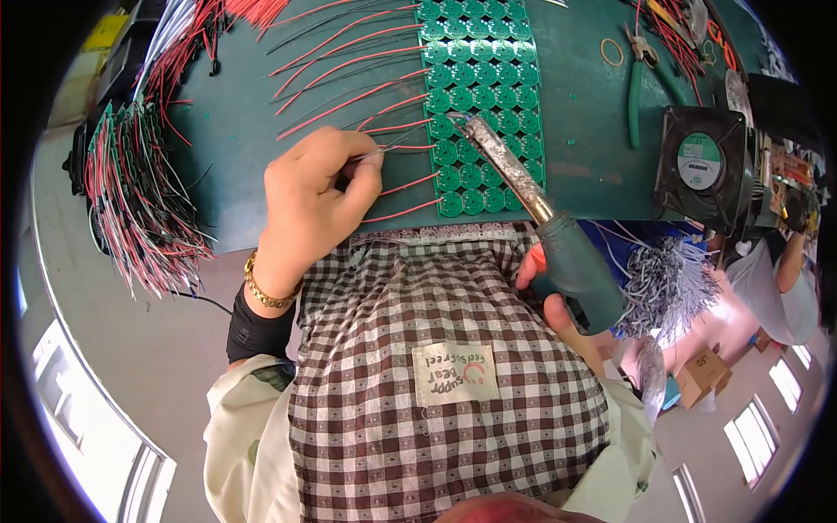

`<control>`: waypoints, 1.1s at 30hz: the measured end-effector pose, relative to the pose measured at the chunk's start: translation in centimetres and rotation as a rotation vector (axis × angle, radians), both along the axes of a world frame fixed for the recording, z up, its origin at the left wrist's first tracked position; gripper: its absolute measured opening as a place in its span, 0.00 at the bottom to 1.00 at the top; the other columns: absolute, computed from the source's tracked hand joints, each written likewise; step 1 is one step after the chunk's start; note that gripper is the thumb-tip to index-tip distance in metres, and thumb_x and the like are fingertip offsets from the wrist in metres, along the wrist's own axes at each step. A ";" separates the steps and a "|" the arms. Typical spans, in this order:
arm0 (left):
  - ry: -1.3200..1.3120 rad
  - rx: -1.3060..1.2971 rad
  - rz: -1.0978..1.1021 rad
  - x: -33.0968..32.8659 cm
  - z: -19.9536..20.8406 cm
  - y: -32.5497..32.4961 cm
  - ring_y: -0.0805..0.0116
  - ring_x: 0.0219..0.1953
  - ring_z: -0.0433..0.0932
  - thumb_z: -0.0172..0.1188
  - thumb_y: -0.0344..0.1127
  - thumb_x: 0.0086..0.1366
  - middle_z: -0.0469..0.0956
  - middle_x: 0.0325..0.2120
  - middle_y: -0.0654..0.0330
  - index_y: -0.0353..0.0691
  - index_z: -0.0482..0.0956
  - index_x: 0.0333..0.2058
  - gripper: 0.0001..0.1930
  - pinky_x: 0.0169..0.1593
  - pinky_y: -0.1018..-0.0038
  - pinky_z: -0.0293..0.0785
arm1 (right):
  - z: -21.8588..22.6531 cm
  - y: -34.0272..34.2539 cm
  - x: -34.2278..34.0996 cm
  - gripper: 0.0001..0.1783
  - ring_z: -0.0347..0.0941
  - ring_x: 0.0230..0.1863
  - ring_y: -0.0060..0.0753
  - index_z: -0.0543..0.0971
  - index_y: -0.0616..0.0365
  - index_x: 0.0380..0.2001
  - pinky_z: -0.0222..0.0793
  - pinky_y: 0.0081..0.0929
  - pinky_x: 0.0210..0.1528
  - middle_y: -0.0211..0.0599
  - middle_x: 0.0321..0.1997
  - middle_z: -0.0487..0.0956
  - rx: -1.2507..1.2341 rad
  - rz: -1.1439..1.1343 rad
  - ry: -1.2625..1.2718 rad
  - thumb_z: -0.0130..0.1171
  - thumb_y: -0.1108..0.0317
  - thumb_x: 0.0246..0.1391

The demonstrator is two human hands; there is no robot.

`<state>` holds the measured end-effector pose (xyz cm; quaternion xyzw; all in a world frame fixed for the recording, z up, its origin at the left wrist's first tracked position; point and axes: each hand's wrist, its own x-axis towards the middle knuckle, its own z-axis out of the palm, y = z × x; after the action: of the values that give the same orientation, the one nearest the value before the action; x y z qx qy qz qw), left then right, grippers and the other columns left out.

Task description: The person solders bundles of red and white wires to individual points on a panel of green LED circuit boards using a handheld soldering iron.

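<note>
Left grip (318,199) on dark wire (403,138); soldering iron (547,216), pliers (636,96), black fan (702,170) rightward.

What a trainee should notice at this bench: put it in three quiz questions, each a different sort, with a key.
1. Fill in: the left hand pinches a thin, dark ____.
2. Choose: which hand holds the soldering iron?
a) left
b) right
3. True or false: the pliers lie to the right of the green circuit boards.

Key:
1. wire
2. b, the right hand
3. true
</note>
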<state>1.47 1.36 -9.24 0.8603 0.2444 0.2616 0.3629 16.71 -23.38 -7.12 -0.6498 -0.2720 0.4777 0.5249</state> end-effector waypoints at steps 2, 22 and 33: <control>0.002 -0.034 0.017 0.2 -0.3 -0.1 0.73 0.17 0.70 0.62 0.24 0.52 0.73 0.18 0.61 0.37 0.77 0.26 0.03 0.22 0.79 0.66 | -0.1 -0.4 0.2 0.37 0.68 0.39 0.29 0.68 0.60 0.49 0.64 0.29 0.43 0.35 0.37 0.70 -0.027 0.031 -0.002 0.59 0.39 0.49; 0.096 0.051 0.020 0.8 -0.7 0.2 0.72 0.18 0.75 0.61 0.29 0.51 0.74 0.18 0.65 0.42 0.76 0.24 0.02 0.22 0.77 0.69 | -1.7 0.7 -0.6 0.28 0.69 0.28 0.26 0.71 0.64 0.41 0.66 0.24 0.30 0.35 0.30 0.74 0.213 -0.064 -0.047 0.60 0.49 0.48; 0.095 0.083 0.004 0.6 -0.6 0.2 0.73 0.18 0.74 0.61 0.28 0.51 0.74 0.19 0.65 0.42 0.76 0.25 0.03 0.22 0.77 0.68 | -1.2 0.7 -1.1 0.36 0.67 0.31 0.25 0.67 0.64 0.47 0.65 0.24 0.34 0.34 0.32 0.70 0.132 -0.164 -0.008 0.56 0.41 0.50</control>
<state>2.08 1.56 -9.85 0.8856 0.2519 0.2308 0.3145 15.58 -22.63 -8.36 -0.6359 -0.2508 0.4116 0.6028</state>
